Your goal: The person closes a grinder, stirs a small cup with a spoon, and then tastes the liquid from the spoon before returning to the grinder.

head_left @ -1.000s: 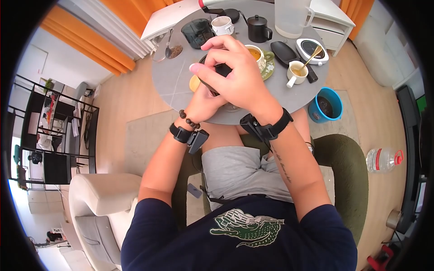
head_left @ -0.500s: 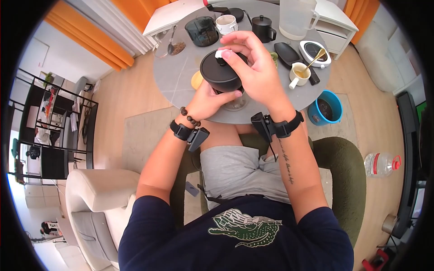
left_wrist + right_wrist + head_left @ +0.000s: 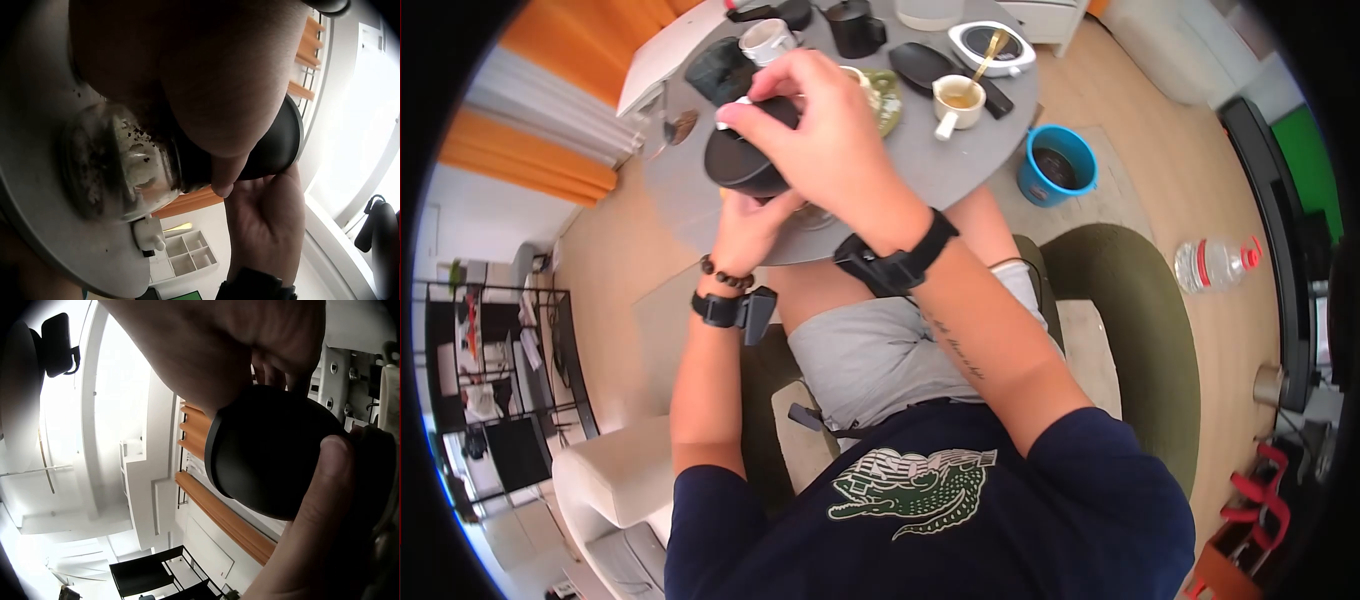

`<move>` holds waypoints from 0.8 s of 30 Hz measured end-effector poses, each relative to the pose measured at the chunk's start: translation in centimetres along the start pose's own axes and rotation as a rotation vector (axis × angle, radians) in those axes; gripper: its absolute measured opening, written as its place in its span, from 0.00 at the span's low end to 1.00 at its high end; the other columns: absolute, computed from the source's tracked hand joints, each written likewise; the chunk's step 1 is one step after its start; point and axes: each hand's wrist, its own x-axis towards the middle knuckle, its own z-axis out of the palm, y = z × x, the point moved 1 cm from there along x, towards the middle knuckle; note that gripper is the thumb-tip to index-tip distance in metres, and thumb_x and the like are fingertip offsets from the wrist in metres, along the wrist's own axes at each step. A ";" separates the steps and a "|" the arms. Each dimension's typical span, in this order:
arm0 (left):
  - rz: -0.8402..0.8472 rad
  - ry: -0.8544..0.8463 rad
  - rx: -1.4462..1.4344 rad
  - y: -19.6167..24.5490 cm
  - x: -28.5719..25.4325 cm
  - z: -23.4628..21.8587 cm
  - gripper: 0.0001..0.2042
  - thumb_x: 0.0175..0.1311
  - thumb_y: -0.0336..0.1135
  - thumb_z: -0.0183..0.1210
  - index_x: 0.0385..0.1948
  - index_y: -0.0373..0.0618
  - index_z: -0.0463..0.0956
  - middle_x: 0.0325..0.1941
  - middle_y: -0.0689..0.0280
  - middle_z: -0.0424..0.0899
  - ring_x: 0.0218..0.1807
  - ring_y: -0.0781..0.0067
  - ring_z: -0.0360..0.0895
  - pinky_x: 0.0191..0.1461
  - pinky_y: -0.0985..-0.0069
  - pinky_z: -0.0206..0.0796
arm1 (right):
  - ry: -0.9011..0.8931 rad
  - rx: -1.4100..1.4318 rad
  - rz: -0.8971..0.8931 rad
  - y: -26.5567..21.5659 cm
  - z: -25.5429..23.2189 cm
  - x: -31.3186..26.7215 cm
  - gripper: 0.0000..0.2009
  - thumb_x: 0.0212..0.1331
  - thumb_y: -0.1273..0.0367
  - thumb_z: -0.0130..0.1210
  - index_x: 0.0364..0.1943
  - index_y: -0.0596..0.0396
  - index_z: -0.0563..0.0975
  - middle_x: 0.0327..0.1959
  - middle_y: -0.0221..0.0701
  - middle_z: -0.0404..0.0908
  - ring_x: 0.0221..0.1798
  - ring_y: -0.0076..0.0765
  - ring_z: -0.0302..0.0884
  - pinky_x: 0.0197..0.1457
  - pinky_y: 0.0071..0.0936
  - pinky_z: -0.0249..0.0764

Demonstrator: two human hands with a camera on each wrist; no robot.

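My left hand (image 3: 745,230) grips a hand coffee grinder with a black upper body (image 3: 740,168) below its wide top, holding it over the near side of the round table. In the left wrist view the clear glass jar (image 3: 140,178) at its base shows dark grounds clinging inside. Over the top, my right hand (image 3: 830,130) pinches the white-tipped knob (image 3: 732,112) of the crank between thumb and fingers. The right wrist view shows the smooth black side (image 3: 269,456) and the left thumb (image 3: 319,487) pressed along it. Most of the crank is hidden by the right hand.
On the grey table (image 3: 940,175) are a cream pitcher (image 3: 948,118) with a gold spoon, a black pan-like dish (image 3: 920,68), a white round-topped device (image 3: 1015,62), a green saucer (image 3: 890,105) and a black pot (image 3: 858,35). A blue bucket (image 3: 1035,190) stands on the floor to the right.
The right hand has circled over the grinder's top with the knob, while the left keeps its grip. The head view has swung, so the table now appears farther left and higher.
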 end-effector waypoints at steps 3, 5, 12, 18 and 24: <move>-0.061 -0.041 0.059 -0.4 0.0 -0.6 0.28 0.75 0.26 0.69 0.74 0.36 0.71 0.70 0.61 0.83 0.69 0.70 0.81 0.73 0.66 0.74 | 0.031 0.201 0.106 0.7 0.2 -0.1 0.16 0.56 0.65 0.81 0.33 0.61 0.83 0.39 0.37 0.83 0.40 0.37 0.85 0.48 0.34 0.83; -0.039 -0.053 0.047 -0.3 0.0 -0.2 0.27 0.76 0.26 0.68 0.74 0.37 0.71 0.69 0.62 0.84 0.67 0.71 0.82 0.71 0.67 0.75 | 0.064 0.279 0.154 1.2 0.0 0.1 0.16 0.55 0.65 0.83 0.32 0.61 0.85 0.38 0.35 0.82 0.38 0.32 0.85 0.45 0.32 0.83; -0.061 -0.007 0.026 -1.0 0.0 -0.8 0.26 0.77 0.26 0.67 0.73 0.36 0.72 0.67 0.63 0.84 0.66 0.72 0.82 0.71 0.68 0.74 | -0.052 0.212 0.254 0.6 -0.3 1.2 0.17 0.52 0.64 0.84 0.28 0.61 0.86 0.27 0.35 0.88 0.31 0.29 0.87 0.38 0.29 0.83; -0.028 -0.014 0.038 -0.2 -0.1 0.0 0.23 0.75 0.24 0.69 0.70 0.35 0.76 0.68 0.63 0.85 0.67 0.74 0.81 0.72 0.68 0.73 | -0.106 0.180 0.294 0.8 -1.1 2.1 0.13 0.64 0.65 0.78 0.35 0.60 0.87 0.33 0.31 0.93 0.36 0.21 0.89 0.43 0.22 0.84; -0.089 -0.043 0.036 0.4 0.0 -0.1 0.26 0.72 0.29 0.73 0.69 0.36 0.75 0.65 0.63 0.86 0.65 0.72 0.82 0.70 0.68 0.76 | -0.077 -0.177 -0.050 -1.1 0.1 0.4 0.23 0.51 0.57 0.82 0.34 0.59 0.81 0.39 0.38 0.79 0.41 0.47 0.80 0.45 0.41 0.79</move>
